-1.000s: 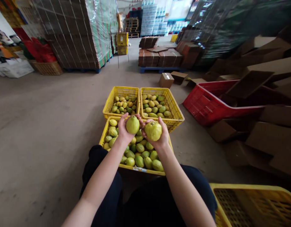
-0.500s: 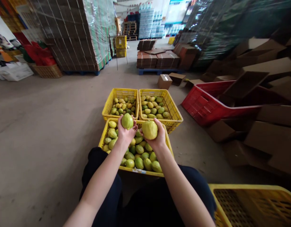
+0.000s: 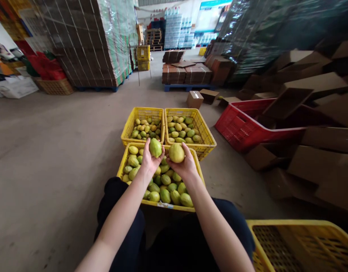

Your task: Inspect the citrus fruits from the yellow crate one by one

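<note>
left hand (image 3: 151, 160) half-curled around green fruit (image 3: 155, 147), fingers and thumb on its sides, right hand (image 3: 187, 164) cupped around yellower fruit (image 3: 176, 153), thumb along its outer side, fruits side by side with a gap, both held above front yellow crate (image 3: 179, 207) of similar fruit (image 3: 165, 195)

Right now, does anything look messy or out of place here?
Yes: at right, cardboard boxes lie jumbled at odd angles, one slanting over the red crate, so that side looks untidy. The fruits in the hands show no clear damage.
</note>
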Action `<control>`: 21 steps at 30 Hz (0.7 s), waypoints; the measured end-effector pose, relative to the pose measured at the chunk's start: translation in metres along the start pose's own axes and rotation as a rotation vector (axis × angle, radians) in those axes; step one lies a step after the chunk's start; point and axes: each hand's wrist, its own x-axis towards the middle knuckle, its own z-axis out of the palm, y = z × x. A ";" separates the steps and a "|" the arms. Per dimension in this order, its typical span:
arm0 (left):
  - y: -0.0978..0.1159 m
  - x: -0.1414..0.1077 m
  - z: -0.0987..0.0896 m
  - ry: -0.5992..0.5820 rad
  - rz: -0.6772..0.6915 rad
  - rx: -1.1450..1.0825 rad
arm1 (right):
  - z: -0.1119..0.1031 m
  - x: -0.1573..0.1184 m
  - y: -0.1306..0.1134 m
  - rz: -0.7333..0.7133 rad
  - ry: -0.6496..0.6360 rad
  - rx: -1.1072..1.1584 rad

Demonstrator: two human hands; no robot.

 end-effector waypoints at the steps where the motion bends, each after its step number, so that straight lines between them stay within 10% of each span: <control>1: 0.000 -0.001 0.000 -0.005 -0.009 0.013 | 0.001 -0.001 -0.001 -0.002 -0.003 0.008; 21: 0.003 0.006 -0.004 0.035 0.048 0.098 | -0.004 0.010 0.001 -0.093 0.131 0.032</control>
